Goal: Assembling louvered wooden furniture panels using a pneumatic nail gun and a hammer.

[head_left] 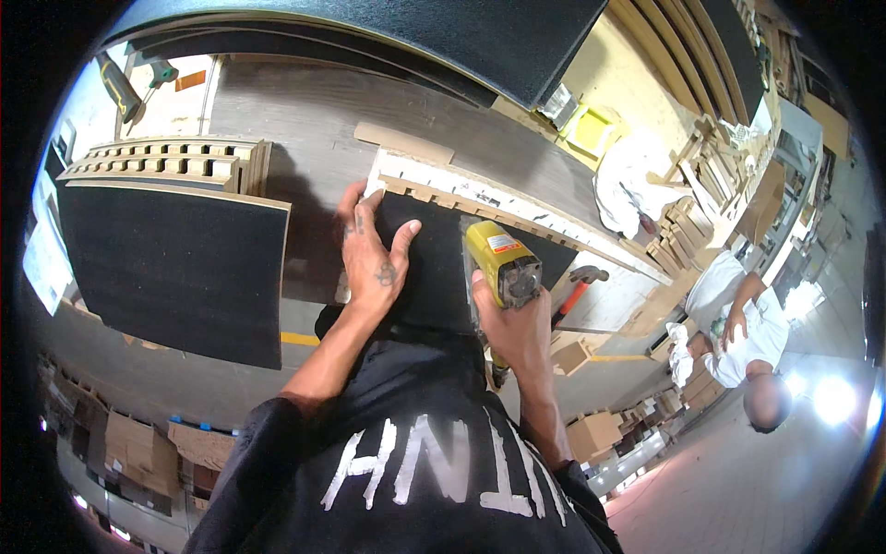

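Lying just in front of the body, a black panel point(429, 245) is flanked by both hands, and along its far edge a notched wooden strip point(521, 222) is set. The strip's long axis is run from far left to nearer right, on the far side of both hands. Its left end is met by the left hand point(371, 254); its middle is approached more closely by the right hand point(517, 323), in which a yellow power tool point(506, 257) is firmly wrapped by bent fingers, the tool's far end being placed just beside the strip. The left hand is loosely spread at the panel's left edge, thumb held well apart from the fingers, with nothing seen clasped in it. To the right, a hammer point(574, 295) with an orange handle is partly covered by the right hand. The tool's underside is hidden, so whether wood is touched by its tip cannot be told. Much of the panel's middle is blocked by the tool, and where its near edge ends is hard to make out against the dark shirt point(406, 406)
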A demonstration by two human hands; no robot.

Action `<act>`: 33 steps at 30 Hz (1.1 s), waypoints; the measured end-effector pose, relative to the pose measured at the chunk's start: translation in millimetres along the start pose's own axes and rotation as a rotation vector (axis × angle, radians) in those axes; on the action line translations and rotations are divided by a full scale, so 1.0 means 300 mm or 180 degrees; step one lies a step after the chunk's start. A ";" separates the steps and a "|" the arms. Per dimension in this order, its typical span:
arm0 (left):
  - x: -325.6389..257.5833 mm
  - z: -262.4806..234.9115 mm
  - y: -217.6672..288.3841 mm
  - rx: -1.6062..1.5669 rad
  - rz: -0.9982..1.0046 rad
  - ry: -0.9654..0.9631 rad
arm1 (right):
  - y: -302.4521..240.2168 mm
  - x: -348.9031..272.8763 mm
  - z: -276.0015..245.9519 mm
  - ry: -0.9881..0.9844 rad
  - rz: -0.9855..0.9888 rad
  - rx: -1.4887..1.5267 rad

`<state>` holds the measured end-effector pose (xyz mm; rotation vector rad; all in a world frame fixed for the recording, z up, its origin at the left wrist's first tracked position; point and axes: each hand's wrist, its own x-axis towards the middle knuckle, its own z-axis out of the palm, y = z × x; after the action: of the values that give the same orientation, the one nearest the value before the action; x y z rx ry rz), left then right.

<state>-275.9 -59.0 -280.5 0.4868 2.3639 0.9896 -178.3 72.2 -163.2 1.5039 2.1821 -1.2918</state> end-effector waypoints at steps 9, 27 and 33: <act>0.003 -0.021 -0.010 -0.0492 0.0002 -0.0136 | -0.038 0.001 0.023 -0.0297 -0.0222 -0.0141; 0.004 -0.030 -0.014 -0.0417 0.0031 -0.0128 | -0.088 0.015 0.090 -0.0307 -0.0304 -0.0208; 0.002 -0.025 -0.011 -0.0641 -0.0083 -0.0123 | -0.101 0.023 0.095 -0.0294 -0.0188 -0.0105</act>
<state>-281.2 -65.0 -278.6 0.3932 2.2015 1.1800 -215.5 52.5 -167.9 1.3497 2.1937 -1.3092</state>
